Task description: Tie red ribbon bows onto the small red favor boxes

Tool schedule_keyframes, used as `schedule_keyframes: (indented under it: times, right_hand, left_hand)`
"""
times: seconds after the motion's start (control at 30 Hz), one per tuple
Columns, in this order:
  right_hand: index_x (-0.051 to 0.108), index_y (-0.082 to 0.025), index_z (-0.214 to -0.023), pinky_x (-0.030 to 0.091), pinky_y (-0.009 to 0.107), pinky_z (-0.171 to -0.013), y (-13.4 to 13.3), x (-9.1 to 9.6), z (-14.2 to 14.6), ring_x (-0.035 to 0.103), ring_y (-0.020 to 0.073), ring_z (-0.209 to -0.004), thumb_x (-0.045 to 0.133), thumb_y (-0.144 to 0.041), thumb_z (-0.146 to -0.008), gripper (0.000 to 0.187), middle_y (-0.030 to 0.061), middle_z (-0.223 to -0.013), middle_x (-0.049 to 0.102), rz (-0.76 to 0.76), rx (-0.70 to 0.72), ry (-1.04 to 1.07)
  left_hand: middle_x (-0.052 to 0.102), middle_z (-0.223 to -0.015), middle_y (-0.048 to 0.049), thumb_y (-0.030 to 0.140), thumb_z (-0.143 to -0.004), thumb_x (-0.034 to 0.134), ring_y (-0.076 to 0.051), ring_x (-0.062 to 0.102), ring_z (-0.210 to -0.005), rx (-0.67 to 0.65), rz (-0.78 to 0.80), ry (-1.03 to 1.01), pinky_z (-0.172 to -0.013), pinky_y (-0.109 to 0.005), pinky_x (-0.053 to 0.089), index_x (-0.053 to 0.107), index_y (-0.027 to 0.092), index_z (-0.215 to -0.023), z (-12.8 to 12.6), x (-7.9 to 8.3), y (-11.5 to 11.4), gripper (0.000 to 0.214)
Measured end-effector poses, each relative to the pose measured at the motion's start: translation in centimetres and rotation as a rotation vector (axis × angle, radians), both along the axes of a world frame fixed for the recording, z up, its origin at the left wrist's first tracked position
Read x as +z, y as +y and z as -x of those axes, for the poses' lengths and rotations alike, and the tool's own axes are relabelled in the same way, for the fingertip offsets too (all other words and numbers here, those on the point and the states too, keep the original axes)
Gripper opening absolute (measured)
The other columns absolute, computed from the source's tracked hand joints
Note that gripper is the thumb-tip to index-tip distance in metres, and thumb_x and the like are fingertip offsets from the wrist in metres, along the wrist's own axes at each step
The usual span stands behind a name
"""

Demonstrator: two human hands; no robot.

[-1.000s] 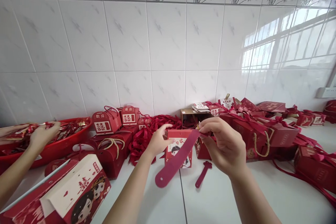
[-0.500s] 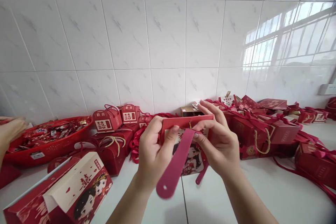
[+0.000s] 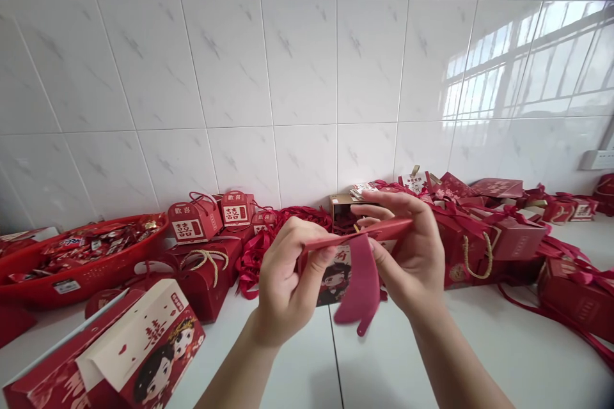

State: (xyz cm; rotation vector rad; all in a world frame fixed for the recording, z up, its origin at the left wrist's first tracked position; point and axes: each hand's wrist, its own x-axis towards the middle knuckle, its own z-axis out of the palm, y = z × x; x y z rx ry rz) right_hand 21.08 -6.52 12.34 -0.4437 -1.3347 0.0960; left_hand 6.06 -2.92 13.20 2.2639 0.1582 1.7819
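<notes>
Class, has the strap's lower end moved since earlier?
Yes, the strap swung right: its lower end went from left of the table seam to right of it.

Red box flap point(image 3: 391, 227) tilted edge-on, maroon strap point(image 3: 359, 278) curled downward, co-worker's hand gone

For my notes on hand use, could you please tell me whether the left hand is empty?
No, the left hand grips the edge of the red box between its thumb and fingers.
</notes>
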Motion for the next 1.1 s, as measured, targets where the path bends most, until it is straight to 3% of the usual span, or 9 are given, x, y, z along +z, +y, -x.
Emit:
schedule_keyframes:
  times: [0.13, 0.27, 0.3, 0.4, 0.47, 0.53, 0.67, 0.83, 1.1]
  right_hand:
    - [0.052, -0.021, -0.091, 0.054, 0.03, -0.06, -0.2, 0.0, -0.6, 0.063, 0.0167, -0.069, 0.065, -0.01, -0.078, 0.022, 0.0018, -0.077, 0.061, -0.103, -0.037, -0.103]
    - [0.053, -0.02, -0.091, 0.05, 0.031, -0.054, -0.1, 0.0, -1.0, 0.061, 0.0175, -0.066, 0.065, -0.002, -0.073, 0.028, 0.0031, -0.076, 0.061, -0.306, -0.157, -0.247]
    - [0.054, -0.019, -0.091, 0.05, 0.031, -0.054, -0.2, 0.1, -1.1, 0.061, 0.0177, -0.066, 0.065, 0.0, -0.072, 0.03, 0.0031, -0.076, 0.06, -0.329, -0.183, -0.264]
    - [0.054, -0.019, -0.092, 0.049, 0.033, -0.054, -0.3, 0.2, -0.9, 0.059, 0.018, -0.066, 0.065, 0.001, -0.072, 0.03, 0.0027, -0.074, 0.059, -0.357, -0.226, -0.304]
    - [0.055, -0.017, -0.092, 0.048, 0.033, -0.054, -0.5, 0.2, -0.7, 0.058, 0.0182, -0.067, 0.066, 0.0, -0.071, 0.03, 0.0044, -0.076, 0.059, -0.37, -0.244, -0.34]
    - [0.054, -0.016, -0.092, 0.048, 0.032, -0.054, -0.6, 0.2, -0.3, 0.057, 0.018, -0.069, 0.067, 0.0, -0.07, 0.029, 0.0061, -0.079, 0.058, -0.377, -0.24, -0.368]
    - [0.052, -0.017, -0.089, 0.047, 0.032, -0.054, -0.5, 0.2, 0.3, 0.057, 0.0161, -0.065, 0.062, 0.002, -0.071, 0.028, 0.005, -0.075, 0.059, -0.359, -0.19, -0.422]
    - [0.05, -0.018, -0.087, 0.045, 0.032, -0.053, -0.6, 0.2, 0.6, 0.054, 0.0155, -0.062, 0.061, 0.001, -0.073, 0.025, 0.0045, -0.072, 0.06, -0.345, -0.196, -0.49]
    - [0.05, -0.019, -0.087, 0.045, 0.031, -0.056, -0.6, 0.2, 0.5, 0.053, 0.0155, -0.062, 0.062, -0.002, -0.076, 0.023, 0.0039, -0.073, 0.061, -0.31, -0.201, -0.539]
  left_hand:
    - [0.061, -0.09, -0.0036, 0.007, -0.085, 0.055, -0.018, 0.06, -0.089, -0.07, -0.044, 0.064, -0.077, -0.033, 0.051, 0.062, 0.022, -0.099, 0.6, 0.3, 0.4, 0.022]
    - [0.06, -0.105, -0.0081, 0.018, -0.072, 0.075, -0.025, 0.056, -0.102, -0.065, -0.14, -0.035, -0.088, -0.042, 0.051, 0.059, 0.021, -0.117, 2.5, 1.3, -0.2, 0.048]
    - [0.062, -0.103, -0.0073, 0.021, -0.071, 0.076, -0.025, 0.057, -0.101, -0.052, -0.175, -0.046, -0.088, -0.043, 0.052, 0.061, 0.022, -0.115, 3.0, 1.6, -0.5, 0.046]
    - [0.067, -0.085, -0.0023, 0.022, -0.08, 0.069, -0.022, 0.062, -0.091, 0.038, -0.236, -0.031, -0.085, -0.043, 0.054, 0.07, 0.026, -0.091, 3.9, 2.2, -1.7, 0.012]
    - [0.069, -0.082, -0.001, 0.019, -0.084, 0.063, -0.021, 0.065, -0.088, 0.089, -0.149, -0.075, -0.085, -0.042, 0.055, 0.07, 0.025, -0.083, 3.8, 2.2, -2.5, 0.009]
    - [0.07, -0.085, -0.0008, 0.017, -0.084, 0.062, -0.019, 0.067, -0.085, 0.117, 0.04, -0.189, -0.081, -0.037, 0.057, 0.067, 0.024, -0.088, 3.2, 2.1, -3.1, 0.009]
    - [0.068, -0.072, 0.0061, 0.015, -0.079, 0.068, -0.012, 0.066, -0.064, 0.061, 0.286, -0.318, -0.059, -0.022, 0.056, 0.051, 0.029, -0.112, 2.2, 2.2, -3.4, 0.039]
    - [0.069, -0.079, -0.0024, 0.023, -0.084, 0.061, -0.014, 0.064, -0.066, 0.106, 0.371, -0.08, -0.055, -0.021, 0.053, 0.068, 0.021, -0.095, 3.2, 2.5, -2.8, 0.013]
    - [0.066, -0.081, -0.0042, 0.015, -0.08, 0.062, -0.016, 0.063, -0.074, 0.001, 0.418, 0.144, -0.057, -0.024, 0.053, 0.069, 0.021, -0.082, 3.6, 2.6, -2.3, 0.01]
